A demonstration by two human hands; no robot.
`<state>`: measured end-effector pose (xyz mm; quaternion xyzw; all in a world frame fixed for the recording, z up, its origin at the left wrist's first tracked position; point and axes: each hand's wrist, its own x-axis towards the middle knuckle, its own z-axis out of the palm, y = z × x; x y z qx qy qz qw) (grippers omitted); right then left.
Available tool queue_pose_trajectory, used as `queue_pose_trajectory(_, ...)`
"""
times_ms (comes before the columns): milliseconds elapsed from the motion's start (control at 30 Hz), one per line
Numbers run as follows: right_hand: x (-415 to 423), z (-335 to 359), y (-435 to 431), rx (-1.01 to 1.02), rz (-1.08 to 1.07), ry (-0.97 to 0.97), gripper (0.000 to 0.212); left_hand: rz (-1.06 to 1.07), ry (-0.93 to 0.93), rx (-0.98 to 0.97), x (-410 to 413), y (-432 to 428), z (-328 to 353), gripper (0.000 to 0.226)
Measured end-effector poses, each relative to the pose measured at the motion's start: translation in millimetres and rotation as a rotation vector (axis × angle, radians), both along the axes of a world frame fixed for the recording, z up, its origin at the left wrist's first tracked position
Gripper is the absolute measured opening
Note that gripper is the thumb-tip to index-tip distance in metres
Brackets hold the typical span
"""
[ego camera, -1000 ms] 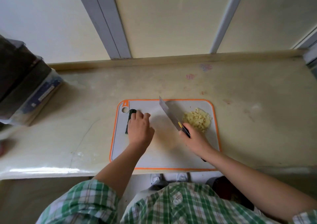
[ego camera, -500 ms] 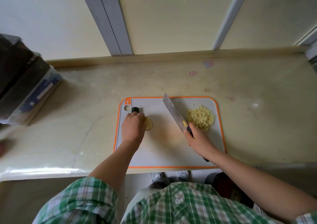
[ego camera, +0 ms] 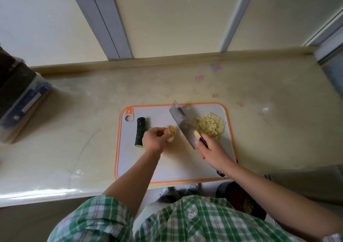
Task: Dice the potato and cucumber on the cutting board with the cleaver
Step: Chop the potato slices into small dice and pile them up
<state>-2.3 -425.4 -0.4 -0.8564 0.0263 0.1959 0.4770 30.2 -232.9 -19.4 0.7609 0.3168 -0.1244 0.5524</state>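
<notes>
A grey cutting board [ego camera: 167,165] with an orange rim lies on the beige counter. A dark green cucumber piece [ego camera: 140,131] lies upright along the board's left side, untouched. My left hand [ego camera: 155,139] holds a small stack of potato slices [ego camera: 171,133] in its fingers near the board's middle. My right hand [ego camera: 213,151] grips the cleaver [ego camera: 182,124] by its black handle, the blade slanting up to the left just right of the slices. A pile of diced potato [ego camera: 209,127] sits at the board's upper right, behind the blade.
A dark box with a blue-labelled clear container [ego camera: 20,102] stands at the counter's left end. The wall ledge [ego camera: 167,61] runs behind the board. The counter's front edge [ego camera: 37,195] is close to my body.
My left hand has left the cucumber piece, now fully in view, and moved right with the potato slices toward the blade. The cleaver has stayed roughly in place.
</notes>
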Motion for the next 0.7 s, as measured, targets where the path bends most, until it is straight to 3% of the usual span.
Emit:
queue_pose_trajectory(200,1.0,8.6,4.2,0.112,0.072,0.157,0.019,0.181,0.028,-0.039,0.8,14.5,4.4,0.012)
queue_pose_trajectory(333,4.4,6.8,10.5,0.101,0.158,0.174,0.016,0.31,0.038,-0.124,-0.1,20.5,5.8,0.013)
queue_pose_trajectory(533,11.9,7.2,15.9,0.1,0.124,0.144,0.024,0.425,0.023,-0.203,-3.0,28.6,5.2,0.013)
queue_pose_trajectory(700,10.9,10.8,22.1,0.086,0.207,0.126,0.014,0.402,0.005,-0.143,-4.7,30.5,6.3,0.009)
